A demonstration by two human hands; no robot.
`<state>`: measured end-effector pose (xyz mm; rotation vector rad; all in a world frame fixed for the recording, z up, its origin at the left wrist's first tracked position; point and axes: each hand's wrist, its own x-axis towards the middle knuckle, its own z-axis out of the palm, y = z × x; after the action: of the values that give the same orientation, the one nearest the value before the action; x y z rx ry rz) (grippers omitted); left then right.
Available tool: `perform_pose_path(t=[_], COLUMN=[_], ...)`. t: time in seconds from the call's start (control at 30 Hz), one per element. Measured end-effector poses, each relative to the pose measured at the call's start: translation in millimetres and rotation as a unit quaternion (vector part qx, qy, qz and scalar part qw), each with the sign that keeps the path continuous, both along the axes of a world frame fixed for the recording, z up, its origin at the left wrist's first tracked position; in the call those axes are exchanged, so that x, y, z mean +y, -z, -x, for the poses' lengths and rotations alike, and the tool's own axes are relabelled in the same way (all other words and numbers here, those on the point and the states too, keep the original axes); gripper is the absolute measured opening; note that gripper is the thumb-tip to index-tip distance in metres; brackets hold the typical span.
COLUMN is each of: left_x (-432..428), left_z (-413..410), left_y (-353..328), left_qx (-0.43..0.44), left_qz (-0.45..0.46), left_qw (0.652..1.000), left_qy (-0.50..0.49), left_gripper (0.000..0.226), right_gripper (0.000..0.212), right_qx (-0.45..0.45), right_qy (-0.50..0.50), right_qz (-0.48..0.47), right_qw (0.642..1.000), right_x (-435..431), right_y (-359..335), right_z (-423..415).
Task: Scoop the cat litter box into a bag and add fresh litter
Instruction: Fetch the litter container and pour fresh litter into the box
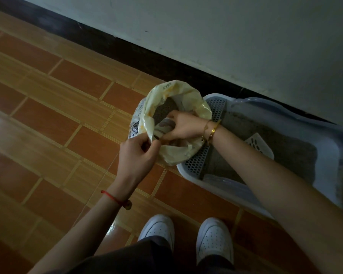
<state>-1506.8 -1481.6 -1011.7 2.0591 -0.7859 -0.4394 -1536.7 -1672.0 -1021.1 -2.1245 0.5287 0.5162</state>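
Pinching the bag [176, 155] by its near rim, left hand [137, 153] held it while right hand [183, 125], reaching into the mouth, gripped a grey printed fold there; unclear whether that was bag material. Bag stood on the floor [57, 115] against the box's [325, 147] grated end. Grey litter [246, 131] showed in both, with a scoop [258, 144] lying on the litter in the box.

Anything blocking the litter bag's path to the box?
Nothing visible. The bag overlaps the grated step of the litter box; left hand and right hand hold the bag's mouth. Only a white scoop lies on the litter further in.
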Motion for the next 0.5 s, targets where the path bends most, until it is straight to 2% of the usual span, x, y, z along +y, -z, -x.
perform_pose_path(t=[0.23,0.37,0.43,0.5], left_x=[-5,-5,-5,-6], left_z=[4,4,5,6], left_y=[-4,-3,-5,-7], left_qx=[0.001,0.012,0.01,-0.005], left_qz=[-0.01,-0.011,-0.014,-0.02], left_qw=[1.0,0.999,0.999,0.999], left_qy=[-0.015,-0.027,-0.027,-0.027], left_gripper=[0.033,0.035,0.034,0.033], right_gripper=[0.094,0.119,0.112,0.089], right_qx=[-0.012,-0.027,-0.052,-0.076], right_qy=[0.054,0.131,0.168,0.191], right_qz=[-0.024,-0.082,-0.124,-0.154], right_qw=[0.998,0.988,0.976,0.966], right_x=[-23,-34,-41,-47], right_y=[-17,-32,-37,-46], right_z=[28,46,57,70])
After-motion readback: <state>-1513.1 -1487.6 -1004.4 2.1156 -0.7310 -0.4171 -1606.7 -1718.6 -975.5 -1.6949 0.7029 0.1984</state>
